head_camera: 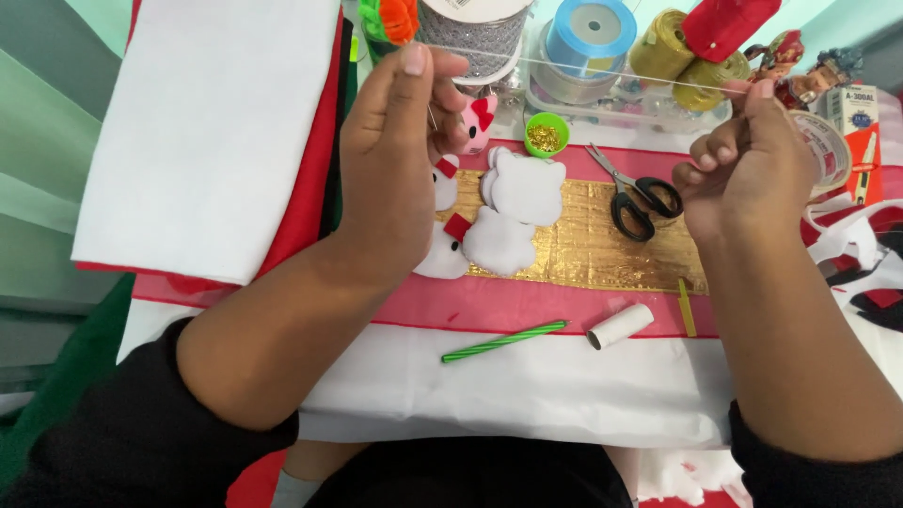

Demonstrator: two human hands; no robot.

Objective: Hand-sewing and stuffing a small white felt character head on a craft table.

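Single head-worn view, looks steeply down from above the person's own lap onto the work table (527,395), facing forward and away from the body. Close range: both forearms fill the lower half, left hand (395,160) and right hand (748,174) raised near the lens at mid-frame. Far table edge with ribbon spools (591,33) cut off at top. Table sits slightly skewed. No second view to overlap

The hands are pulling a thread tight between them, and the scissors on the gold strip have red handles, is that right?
Not quite. The head view shows the left hand and right hand stretching a thread between them, and the scissors do lie on the gold strip, but their handles are black, not red.
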